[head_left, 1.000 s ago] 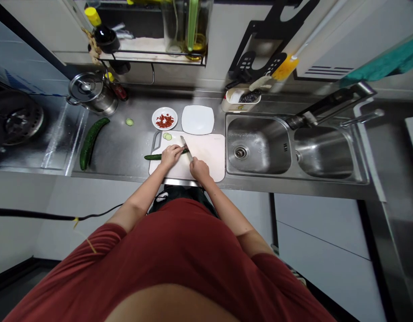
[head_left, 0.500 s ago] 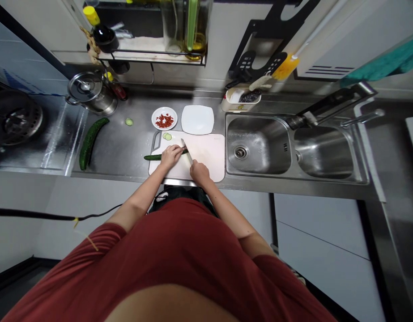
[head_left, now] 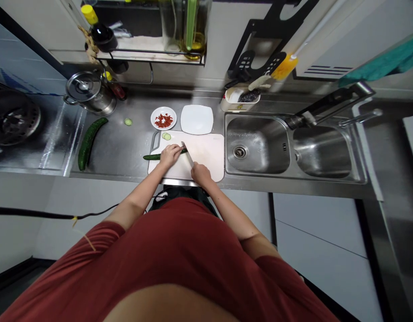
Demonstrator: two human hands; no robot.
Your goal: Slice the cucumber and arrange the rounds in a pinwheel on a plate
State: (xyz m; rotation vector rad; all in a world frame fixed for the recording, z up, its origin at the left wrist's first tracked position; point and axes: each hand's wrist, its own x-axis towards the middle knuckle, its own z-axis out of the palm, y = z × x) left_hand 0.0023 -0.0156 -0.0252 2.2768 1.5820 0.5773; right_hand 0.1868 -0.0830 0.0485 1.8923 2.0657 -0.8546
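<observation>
A dark green cucumber (head_left: 151,157) lies across the white cutting board (head_left: 209,156), its left end reaching past the board's edge. My left hand (head_left: 170,155) is closed over it, fingertips near its right end. In my right hand (head_left: 201,173) is the handle of a kitchen knife (head_left: 189,157). The blade crosses the cucumber just right of my left fingertips; whether it has cut in is too small to tell. A few pale cucumber slices (head_left: 166,136) rest at the board's upper left corner.
Behind the board stand a plate of chopped red pieces (head_left: 163,120) and a square white plate (head_left: 197,119). A second cucumber (head_left: 91,142), a loose slice (head_left: 128,121) and a lidded pot (head_left: 89,93) are to the left. A double sink (head_left: 260,147) adjoins on the right.
The knife has turned slightly, its handle end moving a little to the right with my right hand. My left hand keeps its hold on the cucumber. The whole view has shifted slightly.
</observation>
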